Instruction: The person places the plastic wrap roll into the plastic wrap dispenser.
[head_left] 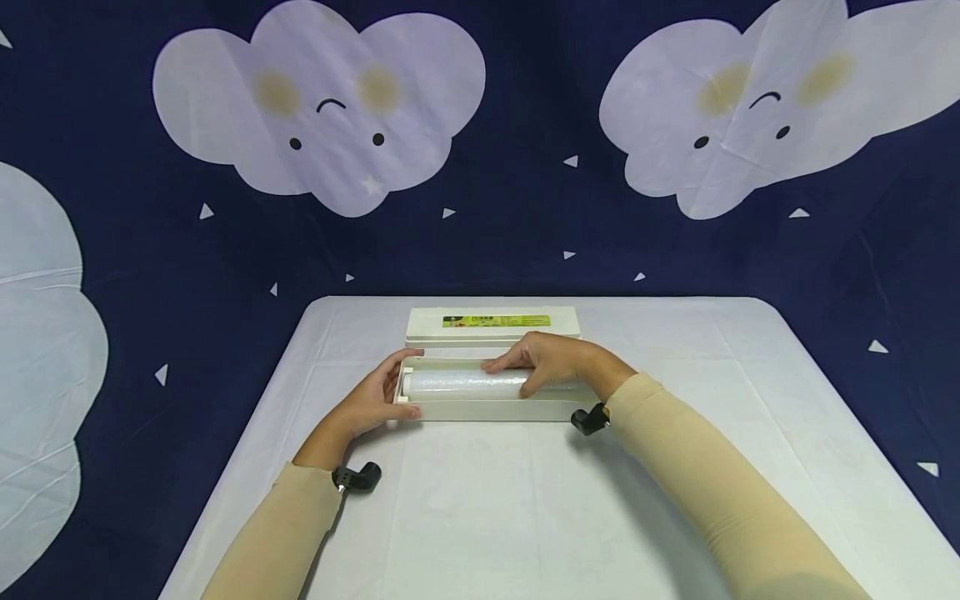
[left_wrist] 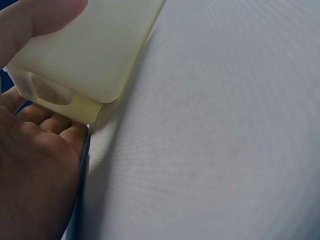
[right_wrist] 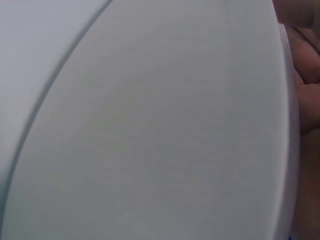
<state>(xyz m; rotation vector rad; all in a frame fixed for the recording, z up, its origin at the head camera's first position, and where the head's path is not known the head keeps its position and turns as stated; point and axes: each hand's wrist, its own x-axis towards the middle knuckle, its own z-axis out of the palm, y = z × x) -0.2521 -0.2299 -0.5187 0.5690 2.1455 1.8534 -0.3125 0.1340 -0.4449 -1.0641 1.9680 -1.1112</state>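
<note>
A roll of plastic wrap (head_left: 450, 385) lies lengthwise in a long off-white box (head_left: 487, 411) whose top is open. My left hand (head_left: 365, 402) grips the box's left end, thumb on the front wall and fingers round the far side. In the left wrist view, the thumb (left_wrist: 55, 17) presses on the box wall (left_wrist: 85, 55). From above, my right hand (head_left: 562, 360) holds the roll toward its right part, with thumb and fingers on either side. The box's outer wall (right_wrist: 150, 130) fills most of the right wrist view, and that hand's fingers show only at the edge.
Just behind the box lies a long off-white lid (head_left: 495, 332) with a green and yellow label. Both rest on a table with a white cover (head_left: 480, 508). A dark blue cloth (head_left: 525, 233) with cloud prints hangs behind the table.
</note>
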